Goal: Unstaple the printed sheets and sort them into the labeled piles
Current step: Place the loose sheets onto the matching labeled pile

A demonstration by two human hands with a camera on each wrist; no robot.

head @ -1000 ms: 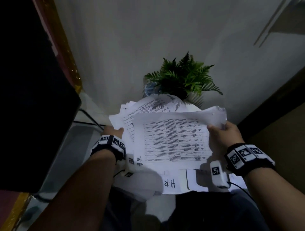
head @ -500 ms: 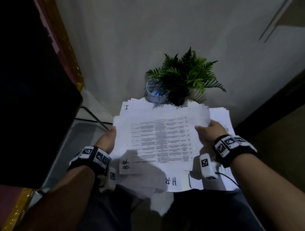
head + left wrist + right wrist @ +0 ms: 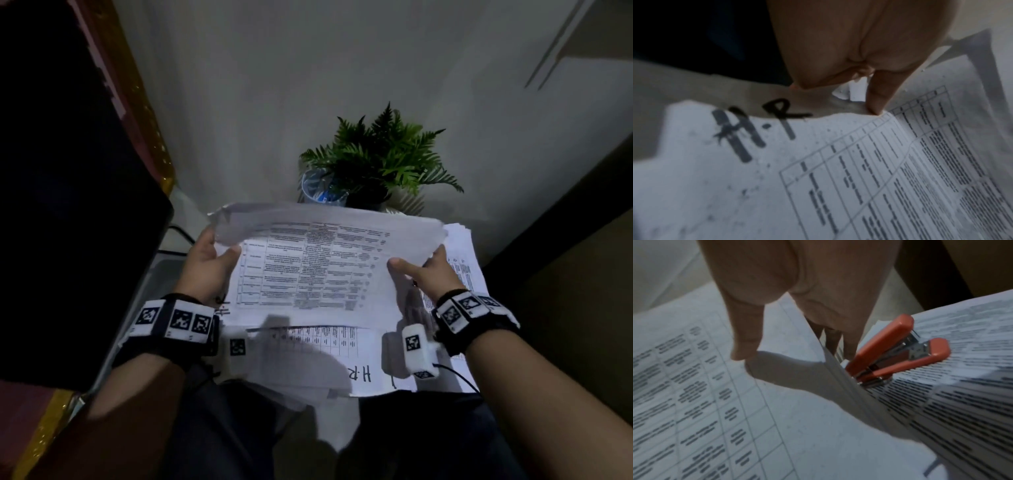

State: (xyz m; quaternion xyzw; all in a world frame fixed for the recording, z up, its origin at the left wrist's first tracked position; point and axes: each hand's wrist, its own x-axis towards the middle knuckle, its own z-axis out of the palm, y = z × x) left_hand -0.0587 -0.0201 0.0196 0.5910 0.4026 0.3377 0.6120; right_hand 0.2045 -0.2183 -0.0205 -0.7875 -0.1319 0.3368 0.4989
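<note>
Both hands, left hand (image 3: pixel 209 263) and right hand (image 3: pixel 430 274), now pinch the printed sheet (image 3: pixel 308 267) edges, lifted toward twelve o'clock above the H.R pile (image 3: pixel 363 373); placement likely follows.

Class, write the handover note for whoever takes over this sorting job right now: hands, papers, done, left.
Left hand grips the left edge of the printed table sheet; right hand grips its right edge, thumb on top. The sheet is marked H.R. Below lies the pile labelled H.R; an orange stapler rests on the right-hand stack. Done: some sheets already piled. Left: lay this sheet on its pile, then continue.
</note>
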